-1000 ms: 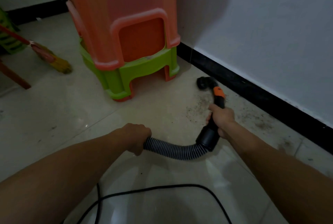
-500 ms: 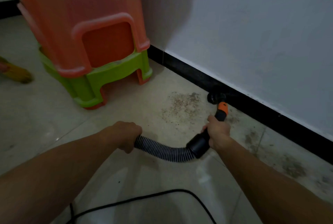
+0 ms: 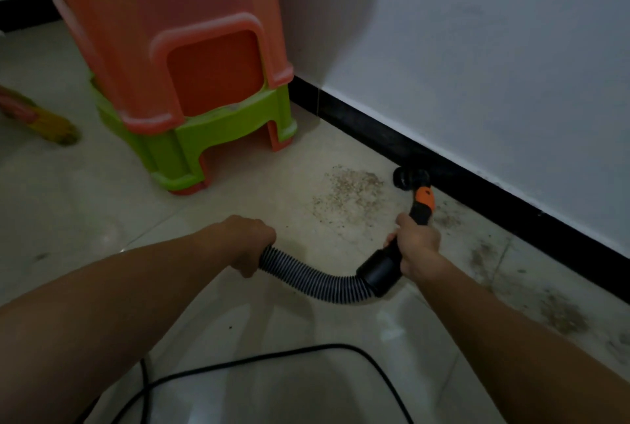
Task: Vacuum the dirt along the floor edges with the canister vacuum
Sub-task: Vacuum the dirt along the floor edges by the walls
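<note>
My right hand (image 3: 416, 246) grips the black vacuum handle (image 3: 385, 268), which has an orange collar (image 3: 423, 198). Its black nozzle (image 3: 407, 178) sits on the floor against the black baseboard (image 3: 477, 192). My left hand (image 3: 247, 241) holds the ribbed grey hose (image 3: 306, 275), which sags in a curve between both hands. A patch of brown dirt (image 3: 351, 190) lies on the tiles just left of the nozzle. More dirt (image 3: 559, 311) is scattered along the baseboard to the right. The canister is out of view.
Stacked plastic stools, orange (image 3: 177, 35) over green (image 3: 204, 144), stand near the wall corner at upper left. A broom head (image 3: 51, 123) lies at the far left. A black power cord (image 3: 272, 359) loops across the tiles below my arms. The white wall (image 3: 477, 48) rises on the right.
The nozzle went from the open floor near the stools rightward to the baseboard, leaving the dirt patch on its left. In the last half second the hands and nozzle hardly moved.
</note>
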A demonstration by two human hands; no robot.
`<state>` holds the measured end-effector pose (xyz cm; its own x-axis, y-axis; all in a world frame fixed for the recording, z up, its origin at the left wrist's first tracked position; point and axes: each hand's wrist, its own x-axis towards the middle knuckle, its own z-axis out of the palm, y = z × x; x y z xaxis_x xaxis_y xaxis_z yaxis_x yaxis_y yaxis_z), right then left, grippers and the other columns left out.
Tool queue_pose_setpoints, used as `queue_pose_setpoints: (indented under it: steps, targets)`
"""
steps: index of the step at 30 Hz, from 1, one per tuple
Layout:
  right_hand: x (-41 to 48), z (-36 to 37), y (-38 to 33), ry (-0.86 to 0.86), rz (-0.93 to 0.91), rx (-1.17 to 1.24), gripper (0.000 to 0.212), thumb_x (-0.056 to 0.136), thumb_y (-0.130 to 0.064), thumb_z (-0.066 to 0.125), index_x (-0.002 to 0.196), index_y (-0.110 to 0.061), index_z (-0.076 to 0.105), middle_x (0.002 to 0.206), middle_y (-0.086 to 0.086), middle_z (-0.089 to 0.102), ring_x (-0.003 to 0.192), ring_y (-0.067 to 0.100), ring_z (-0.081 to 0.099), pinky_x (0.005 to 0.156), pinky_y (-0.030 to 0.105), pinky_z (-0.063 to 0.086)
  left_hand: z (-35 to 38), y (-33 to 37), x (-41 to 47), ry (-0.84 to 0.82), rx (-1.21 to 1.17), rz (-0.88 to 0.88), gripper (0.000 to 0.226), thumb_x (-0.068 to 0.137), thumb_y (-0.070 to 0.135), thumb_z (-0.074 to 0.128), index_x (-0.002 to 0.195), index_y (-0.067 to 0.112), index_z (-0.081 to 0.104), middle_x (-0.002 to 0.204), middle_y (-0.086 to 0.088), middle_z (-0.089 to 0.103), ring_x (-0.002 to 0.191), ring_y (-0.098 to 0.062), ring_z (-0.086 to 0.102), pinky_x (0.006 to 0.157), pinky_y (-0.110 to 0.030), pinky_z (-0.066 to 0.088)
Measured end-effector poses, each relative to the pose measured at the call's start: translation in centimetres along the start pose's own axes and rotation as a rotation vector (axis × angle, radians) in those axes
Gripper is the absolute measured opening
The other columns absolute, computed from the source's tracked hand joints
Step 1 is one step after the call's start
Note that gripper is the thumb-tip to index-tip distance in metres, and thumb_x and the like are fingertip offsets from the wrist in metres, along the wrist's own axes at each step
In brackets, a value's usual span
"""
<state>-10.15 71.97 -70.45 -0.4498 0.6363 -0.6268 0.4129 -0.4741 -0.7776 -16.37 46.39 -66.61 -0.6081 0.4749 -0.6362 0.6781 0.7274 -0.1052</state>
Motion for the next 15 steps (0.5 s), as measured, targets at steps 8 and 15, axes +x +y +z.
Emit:
queue_pose_setpoints:
  steps: [8,15]
  targets:
    - [-0.7,-2.5,0.2,-0.05,0.014,0.008,0.009,0.091,-0.008,0.057,0.095,-0.005,0.05,0.06,0.009,0.048,0.044,0.02,0.045,0.044,0.028,0.045,0.1,1.7,-0.3,-0.071,0.057,0.055,0.037,0.073,0.023,0.076,0.104,0.024,0.056,0.093,0.002,0.056,0.085,-0.018,0.06,0.066,-0.029,0.047]
    - [-0.2,-0.6,-2.1,-0.233,-0.005,-0.177,0.021,0.089,-0.006,0.059,0.108,-0.006,0.051,0.05,0.007,0.051,0.039,0.019,0.048,0.041,0.027,0.046,-0.8,1.7,-1.4,-0.014,0.037,0.065,0.034,0.072,0.022,0.077,0.097,0.025,0.054,0.092,0.002,0.057,0.086,-0.019,0.061,0.065,-0.03,0.045]
